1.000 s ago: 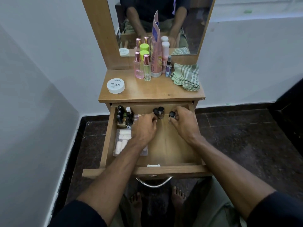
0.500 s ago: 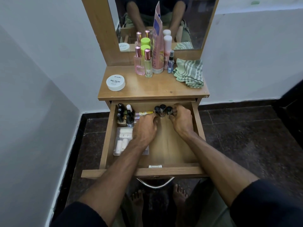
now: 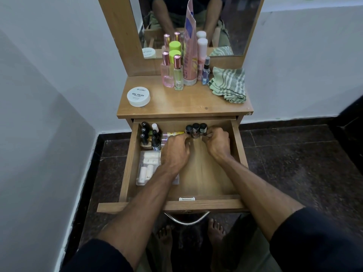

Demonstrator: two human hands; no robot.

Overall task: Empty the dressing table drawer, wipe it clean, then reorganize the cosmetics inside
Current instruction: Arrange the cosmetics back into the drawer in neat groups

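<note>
The wooden drawer (image 3: 204, 206) is pulled out under the dressing table top. Three small black-capped bottles (image 3: 196, 128) stand in a row at its back wall. My left hand (image 3: 175, 152) rests knuckles-up just left of them, fingers curled toward the row. My right hand (image 3: 217, 142) is at the row's right end, fingertips pinched against the rightmost bottle. Dark nail polish bottles (image 3: 149, 137) crowd the back left corner. A clear tray of white tubes (image 3: 148, 166) lies at the left, partly under my left forearm.
On the table top stand a white nail polish remover tub (image 3: 138, 96), perfume bottles (image 3: 172, 73), a tall pink tube (image 3: 190, 46) and a folded green striped cloth (image 3: 228, 85). A mirror rises behind. White walls close in on the left and at the back; my bare feet are below the drawer.
My right hand slid the single bottle left until it joined the other two in a row. My left hand stayed beside them. The view tilted slightly.
</note>
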